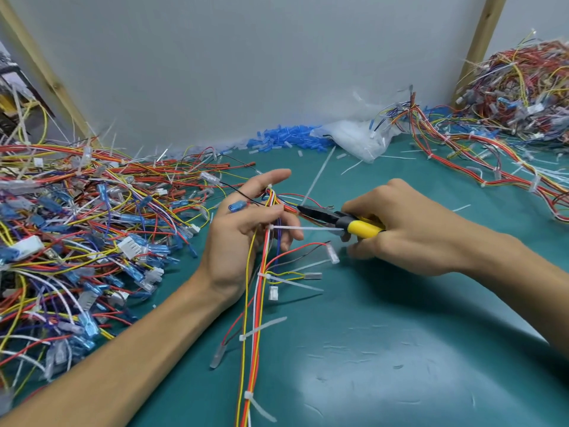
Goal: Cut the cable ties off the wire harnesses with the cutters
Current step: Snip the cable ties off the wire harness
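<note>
Right hand [409, 223] of mine is gripping the yellow-handled cutters [345, 222], black tip resting against the wire harness [255, 303], my left hand [243, 229] is curling round that harness over the green mat [369, 334], white cable tie [308, 228] jutting sideways

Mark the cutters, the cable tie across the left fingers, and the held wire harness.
cutters [365, 229]: head view, on the yellow handle.
cable tie [308, 228]: head view, midway along its white tail.
wire harness [253, 359]: head view, on the bundle's lower stretch.
</note>
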### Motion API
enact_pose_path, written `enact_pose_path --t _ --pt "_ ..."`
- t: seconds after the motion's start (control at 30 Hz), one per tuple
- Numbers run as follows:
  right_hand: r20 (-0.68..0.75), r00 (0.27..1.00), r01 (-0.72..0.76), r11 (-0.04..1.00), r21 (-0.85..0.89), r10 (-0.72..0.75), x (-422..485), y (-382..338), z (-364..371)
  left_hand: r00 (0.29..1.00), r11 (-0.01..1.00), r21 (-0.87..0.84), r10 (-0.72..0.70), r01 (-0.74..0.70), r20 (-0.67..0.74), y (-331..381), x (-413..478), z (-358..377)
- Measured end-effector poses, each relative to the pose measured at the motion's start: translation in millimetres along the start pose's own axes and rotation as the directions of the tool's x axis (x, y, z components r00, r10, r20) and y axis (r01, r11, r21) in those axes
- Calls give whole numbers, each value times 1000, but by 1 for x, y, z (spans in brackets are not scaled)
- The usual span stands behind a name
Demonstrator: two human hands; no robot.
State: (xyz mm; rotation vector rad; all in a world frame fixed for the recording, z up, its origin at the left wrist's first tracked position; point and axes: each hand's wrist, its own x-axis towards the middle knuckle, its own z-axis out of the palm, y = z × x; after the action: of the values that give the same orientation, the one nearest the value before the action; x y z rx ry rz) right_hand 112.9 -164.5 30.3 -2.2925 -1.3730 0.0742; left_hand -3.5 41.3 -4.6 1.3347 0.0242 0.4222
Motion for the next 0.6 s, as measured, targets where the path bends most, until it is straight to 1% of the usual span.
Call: enact_pose_path --t 0.07,0.1,0.2,0.3,0.37,0.47,0.53,0.6 --pt "52 998 -27 995 94 22 0 -2 -1 1000 1000 -2 19 -19 13 0 0 1" --pt "86 996 -49 984 173 34 0 -3 -2 999 999 4 34 -34 19 0 0 2" --pt "213 975 -157 886 436 68 -2 -5 -5 997 996 63 65 -67 36 0 0 4" --pt "307 951 -217 786 580 35 -3 -6 -5 997 989 127 70 -73 28 1 -1 5" --pt "345 938 -241 739 629 12 -3 -4 -5 996 982 164 92 -93 14 1 -1 9" --pt "377 926 -270 680 682 -10 -2 -3 -5 986 960 230 165 -158 -9 0 -1 13" --pt "353 935 -263 692 672 12 -1 -4 -5 979 949 250 204 -192 -20 -1 -1 15" --pt "285 957 -225 755 616 53 -1 -5 -6 975 948 241 220 -208 -22 0 -1 16"
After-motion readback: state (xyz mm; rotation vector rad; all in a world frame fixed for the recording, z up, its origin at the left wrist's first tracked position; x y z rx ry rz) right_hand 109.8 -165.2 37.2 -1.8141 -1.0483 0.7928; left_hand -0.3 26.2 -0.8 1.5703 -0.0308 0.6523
